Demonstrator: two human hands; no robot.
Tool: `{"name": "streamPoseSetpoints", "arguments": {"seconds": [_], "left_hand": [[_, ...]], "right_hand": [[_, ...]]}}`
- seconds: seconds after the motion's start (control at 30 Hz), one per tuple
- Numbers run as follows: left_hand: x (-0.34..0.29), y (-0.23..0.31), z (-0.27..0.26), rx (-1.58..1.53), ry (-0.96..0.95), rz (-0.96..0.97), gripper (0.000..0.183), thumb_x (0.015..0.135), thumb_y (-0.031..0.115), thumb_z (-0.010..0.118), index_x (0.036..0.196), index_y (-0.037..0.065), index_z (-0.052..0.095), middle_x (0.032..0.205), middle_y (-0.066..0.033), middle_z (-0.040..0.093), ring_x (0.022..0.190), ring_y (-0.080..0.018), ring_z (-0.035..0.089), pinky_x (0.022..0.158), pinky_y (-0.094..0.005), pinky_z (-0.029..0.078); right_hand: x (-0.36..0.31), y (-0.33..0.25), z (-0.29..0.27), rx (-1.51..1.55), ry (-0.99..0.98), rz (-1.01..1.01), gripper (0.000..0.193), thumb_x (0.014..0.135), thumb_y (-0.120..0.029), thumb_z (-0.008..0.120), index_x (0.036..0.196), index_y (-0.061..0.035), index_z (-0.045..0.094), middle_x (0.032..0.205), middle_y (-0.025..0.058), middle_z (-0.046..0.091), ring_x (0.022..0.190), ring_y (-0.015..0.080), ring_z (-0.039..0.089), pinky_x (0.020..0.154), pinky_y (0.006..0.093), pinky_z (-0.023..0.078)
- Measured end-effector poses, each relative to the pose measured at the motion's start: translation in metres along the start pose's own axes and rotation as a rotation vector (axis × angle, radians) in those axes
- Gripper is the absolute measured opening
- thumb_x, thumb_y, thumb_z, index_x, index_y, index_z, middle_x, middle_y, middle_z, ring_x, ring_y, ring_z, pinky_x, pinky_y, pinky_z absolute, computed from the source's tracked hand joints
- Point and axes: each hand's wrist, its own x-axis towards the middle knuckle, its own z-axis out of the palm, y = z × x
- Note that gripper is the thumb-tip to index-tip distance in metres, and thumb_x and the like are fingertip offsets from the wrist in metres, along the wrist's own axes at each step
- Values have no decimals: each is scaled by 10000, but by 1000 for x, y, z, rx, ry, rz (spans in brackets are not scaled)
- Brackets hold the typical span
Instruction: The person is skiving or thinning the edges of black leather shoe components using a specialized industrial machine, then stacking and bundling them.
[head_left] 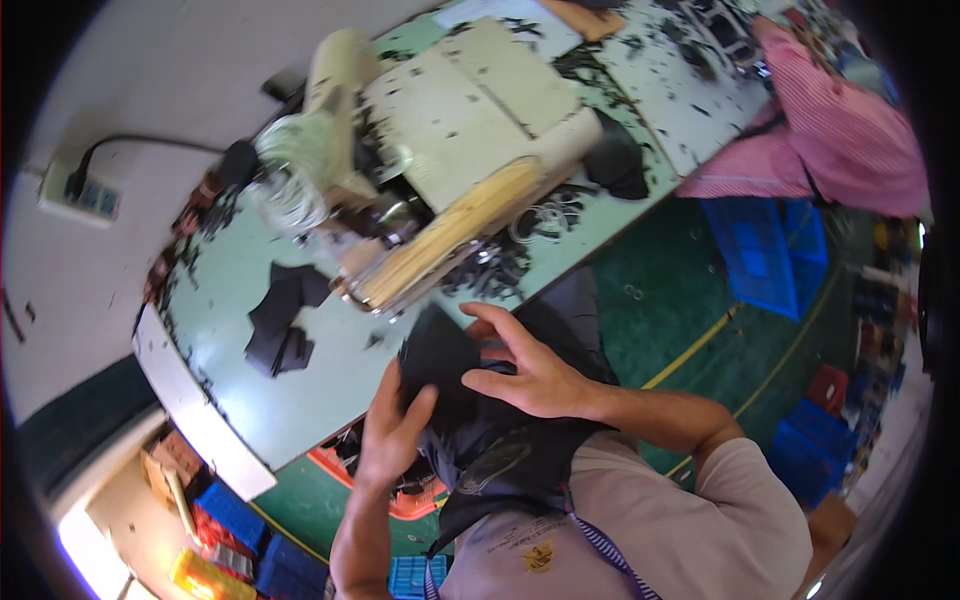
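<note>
My left hand (392, 428) grips a flat black piece (438, 360), perhaps leather or cloth, by its left edge, with the thumb on top. The piece is held over my lap, just in front of the table's near edge. At its right side is my right hand (530, 372), thumb and fingers apart, its fingertips close to the piece; whether they touch it I cannot tell. Several similar black pieces (280, 325) lie loosely stacked on the pale green table (225, 275) to the left. A cream sewing-type machine (480, 95) with a yellowish front arm (455, 235) stands just beyond my hands.
Black scraps (490, 270) litter the table around the machine. A cone of white thread (295, 170) stands at its left, near a wall socket strip (85, 193). At the far right sits a co-worker in a pink sleeve (840, 110), with a blue crate (765, 245) on the green floor.
</note>
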Motion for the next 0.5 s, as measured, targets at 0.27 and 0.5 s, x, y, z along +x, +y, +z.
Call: {"name": "streamPoseSetpoints", "arguments": {"seconds": [0.27, 0.5], "left_hand": [[-61, -39, -34, 564, -502, -194, 621, 995, 263, 584, 1478, -61, 368, 1315, -245, 592, 1245, -312, 572, 1063, -399, 428], [30, 26, -48, 877, -263, 250, 527, 1015, 214, 531, 1495, 33, 409, 1421, -222, 528, 1315, -325, 519, 1103, -398, 390]], "right_hand": [[-37, -1, 2, -292, -629, -32, 597, 968, -372, 627, 1375, 41, 485, 1239, 253, 609, 1203, 372, 575, 1023, 435, 449], [35, -50, -10, -229, -244, 179, 403, 942, -117, 634, 1241, -35, 378, 1069, 204, 596, 759, 245, 671, 643, 401, 561]]}}
